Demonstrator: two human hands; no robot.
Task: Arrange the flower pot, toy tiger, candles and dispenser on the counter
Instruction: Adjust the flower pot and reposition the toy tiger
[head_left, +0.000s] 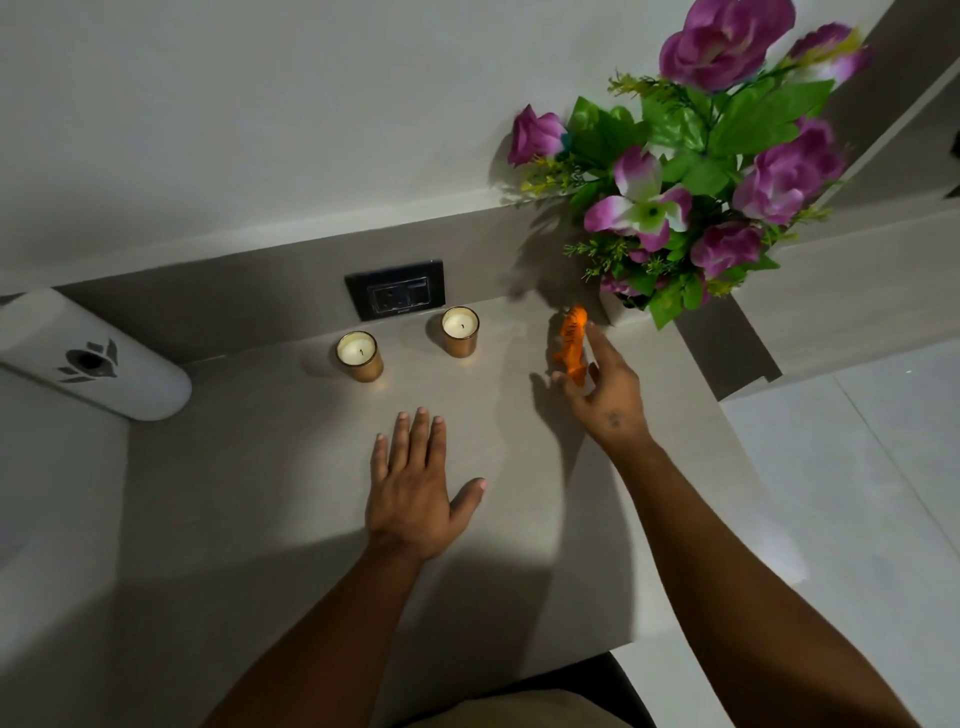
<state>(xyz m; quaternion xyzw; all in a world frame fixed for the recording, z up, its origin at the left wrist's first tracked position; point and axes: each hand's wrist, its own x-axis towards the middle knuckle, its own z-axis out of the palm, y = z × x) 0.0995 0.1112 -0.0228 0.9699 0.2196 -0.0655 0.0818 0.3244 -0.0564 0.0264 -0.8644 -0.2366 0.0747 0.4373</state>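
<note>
1. Orange toy tiger (570, 343) at the far right of the counter (291, 467), just near-left of the flower pot (615, 306).
2. Pinched loosely at its near end by the right hand (605, 395), one finger laid along its right side, the others half spread.
3. Left hand (415, 488) flat on the counter, fingers spread, holding nothing.
4. Two candles (360, 356) (460, 331) further left, below a dark wall socket (396, 289).
5. White dispenser (88, 358) at the far left.
</note>
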